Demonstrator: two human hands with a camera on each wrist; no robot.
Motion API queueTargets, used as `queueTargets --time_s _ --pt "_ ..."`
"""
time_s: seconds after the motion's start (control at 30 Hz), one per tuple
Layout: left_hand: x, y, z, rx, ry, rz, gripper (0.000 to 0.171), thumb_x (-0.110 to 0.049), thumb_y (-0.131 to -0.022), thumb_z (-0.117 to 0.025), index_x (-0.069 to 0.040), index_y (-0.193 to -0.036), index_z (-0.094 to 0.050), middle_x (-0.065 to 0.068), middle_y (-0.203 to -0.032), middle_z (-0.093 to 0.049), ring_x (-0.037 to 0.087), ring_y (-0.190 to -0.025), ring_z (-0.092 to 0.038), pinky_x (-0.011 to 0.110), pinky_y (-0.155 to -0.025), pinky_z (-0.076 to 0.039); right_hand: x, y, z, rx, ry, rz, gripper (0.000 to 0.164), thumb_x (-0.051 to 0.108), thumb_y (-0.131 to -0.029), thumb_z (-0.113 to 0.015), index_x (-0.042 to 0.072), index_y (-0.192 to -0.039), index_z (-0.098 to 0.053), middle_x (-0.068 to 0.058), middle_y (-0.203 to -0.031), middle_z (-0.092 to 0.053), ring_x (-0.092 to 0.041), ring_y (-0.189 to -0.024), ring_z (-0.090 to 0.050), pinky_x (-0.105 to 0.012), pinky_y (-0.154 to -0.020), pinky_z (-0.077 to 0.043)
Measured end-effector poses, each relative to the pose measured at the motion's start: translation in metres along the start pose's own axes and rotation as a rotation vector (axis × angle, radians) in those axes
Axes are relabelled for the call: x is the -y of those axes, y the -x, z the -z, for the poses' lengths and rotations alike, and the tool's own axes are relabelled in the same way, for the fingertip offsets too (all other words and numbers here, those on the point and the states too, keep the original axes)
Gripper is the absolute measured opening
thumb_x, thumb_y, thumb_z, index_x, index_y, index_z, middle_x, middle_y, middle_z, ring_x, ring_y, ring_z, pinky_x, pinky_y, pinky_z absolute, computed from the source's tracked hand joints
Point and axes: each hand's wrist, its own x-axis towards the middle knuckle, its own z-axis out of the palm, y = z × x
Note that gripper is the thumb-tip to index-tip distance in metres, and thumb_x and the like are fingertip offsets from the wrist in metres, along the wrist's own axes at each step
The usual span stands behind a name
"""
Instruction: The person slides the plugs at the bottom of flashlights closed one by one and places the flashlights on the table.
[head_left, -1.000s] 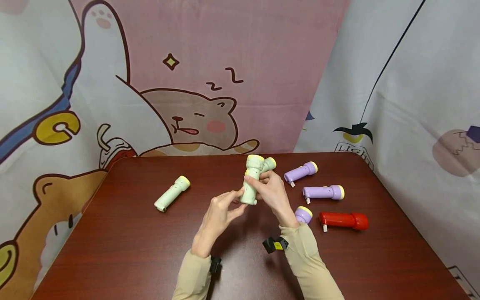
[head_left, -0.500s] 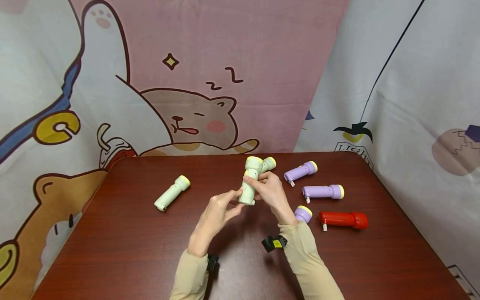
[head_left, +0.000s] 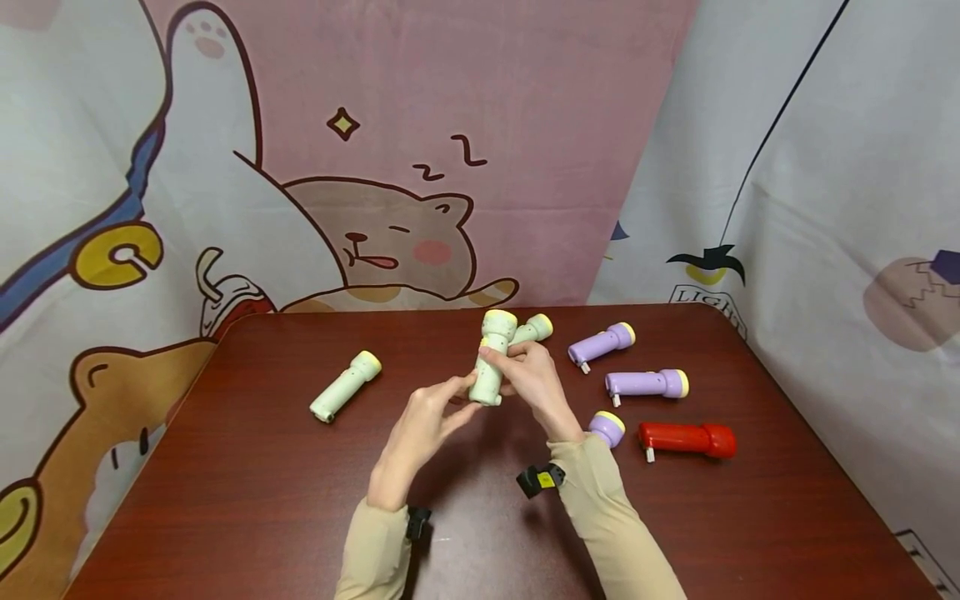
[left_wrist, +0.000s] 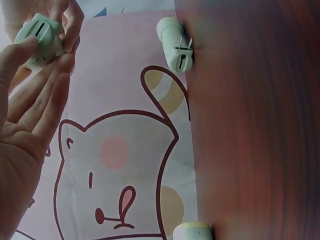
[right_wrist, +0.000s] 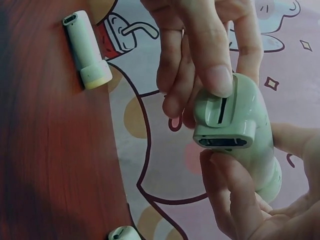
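Both hands hold a pale green flashlight (head_left: 491,362) above the table, its yellow-rimmed head pointing up and away. My right hand (head_left: 534,383) grips the body from the right, thumb on top. At the tail end, my left hand (head_left: 420,425) has its index finger and thumb on the flashlight. The right wrist view shows the left thumb (right_wrist: 218,80) pressing beside a narrow dark slot on the tail, above a wider dark opening. From the left wrist view, the left thumb lies across the flashlight's tail (left_wrist: 45,37) and the other fingers stretch underneath.
Another green flashlight (head_left: 534,327) lies behind the held one, and a third green flashlight (head_left: 345,387) at the left. On the right are purple flashlights (head_left: 641,384), with one (head_left: 607,427) partly behind the right forearm, and a red flashlight (head_left: 686,440). A printed cloth (head_left: 540,167) hangs behind the table.
Both hands and the held green flashlight have shifted slightly left. The grip looks much the same, and the flashlights on the table stay where they were.
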Motion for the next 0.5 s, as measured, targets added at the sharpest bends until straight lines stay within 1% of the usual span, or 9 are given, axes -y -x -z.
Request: queueTargets --time_s 0.03,0.2,0.27,0.3,0.4,0.5 --pt "0.001 0.0 0.0 -0.008 -0.01 0.002 0.035 -0.003 -0.079 -0.074 0.002 -0.112 -0.065 0.013 -0.096 -0.073 0.018 -0.08 -0.071 0.026 -0.07 -0.058 0.0 -0.001 -0.001 -0.003 0.001 -0.001 0.047 0.03 -0.082 -0.073 -0.006 -0.109 -0.056 -0.011 -0.094 -0.062 -0.014 -0.061 -0.064 -0.045 -0.071 -0.058" --pt "0.004 0.003 0.004 -0.058 -0.095 0.011 0.041 -0.009 -0.077 -0.076 -0.001 -0.116 -0.065 0.009 -0.094 -0.073 0.017 -0.082 -0.07 0.028 -0.071 -0.057 -0.001 -0.008 -0.009 -0.015 0.025 0.015 0.044 0.033 -0.081 -0.073 -0.003 -0.103 -0.06 -0.007 -0.09 -0.063 -0.01 -0.059 -0.063 -0.035 -0.062 -0.058" --pt "0.004 0.003 0.006 -0.081 -0.123 0.022 0.04 -0.011 -0.077 -0.076 -0.003 -0.114 -0.067 0.007 -0.095 -0.072 0.017 -0.084 -0.069 0.029 -0.071 -0.057 -0.001 -0.01 -0.011 -0.018 0.039 0.029 0.043 0.034 -0.08 -0.073 -0.003 -0.1 -0.062 -0.006 -0.088 -0.063 -0.01 -0.059 -0.063 -0.032 -0.059 -0.058" --pt "0.005 0.004 0.008 -0.098 -0.129 0.026 0.038 -0.012 -0.076 -0.077 -0.003 -0.112 -0.067 0.006 -0.095 -0.072 0.017 -0.084 -0.069 0.029 -0.071 -0.056 -0.001 -0.011 -0.013 -0.023 0.043 0.031 0.043 0.035 -0.08 -0.073 -0.003 -0.099 -0.062 -0.006 -0.088 -0.063 -0.011 -0.058 -0.062 -0.032 -0.059 -0.058" --pt "0.005 0.003 0.012 -0.172 -0.156 0.032 0.029 -0.012 -0.077 -0.076 -0.004 -0.104 -0.069 0.005 -0.092 -0.071 0.016 -0.084 -0.069 0.029 -0.071 -0.056 -0.001 -0.015 -0.017 -0.038 0.058 0.036 0.045 0.037 -0.08 -0.073 -0.002 -0.098 -0.061 -0.008 -0.09 -0.063 -0.013 -0.057 -0.063 -0.034 -0.059 -0.058" --pt "0.007 0.003 0.017 -0.278 -0.182 0.01 0.016 -0.007 -0.079 -0.075 -0.003 -0.094 -0.069 0.006 -0.086 -0.069 0.016 -0.078 -0.068 0.027 -0.066 -0.055 -0.001 -0.02 -0.022 -0.043 0.066 0.027 0.048 0.04 -0.079 -0.074 -0.001 -0.1 -0.058 -0.011 -0.093 -0.062 -0.014 -0.056 -0.063 -0.032 -0.059 -0.058"
